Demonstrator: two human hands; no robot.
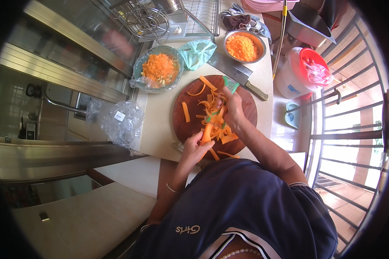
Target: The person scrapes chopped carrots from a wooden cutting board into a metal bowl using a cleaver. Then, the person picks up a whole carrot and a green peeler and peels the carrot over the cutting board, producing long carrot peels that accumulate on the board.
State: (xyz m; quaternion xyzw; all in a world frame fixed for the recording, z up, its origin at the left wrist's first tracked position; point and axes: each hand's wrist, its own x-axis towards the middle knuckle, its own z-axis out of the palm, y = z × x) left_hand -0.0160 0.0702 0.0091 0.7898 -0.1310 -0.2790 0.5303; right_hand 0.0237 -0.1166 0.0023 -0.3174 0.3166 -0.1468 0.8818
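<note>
My left hand (194, 147) grips a carrot (207, 133) by its near end, over the front of a round wooden cutting board (181, 90). In my right hand (234, 105) is a green peeler (230, 84), blurred. Its lower green part lies against the far end of the carrot. Wide orange carrot strips (225, 132) are heaped beneath both hands, and a few single strips lie apart at the board's left and front. Behind the board's right side rests a cleaver (236, 72), its handle towards the right.
A bowl lined with plastic film (138, 69) holds chopped carrot at the back left. Beside it lies a green plastic bag (197, 53). A steel bowl (262, 48) of chopped carrot stands behind the cleaver. Clear plastic bags (123, 123) lie left; a white bucket (287, 79) stands right.
</note>
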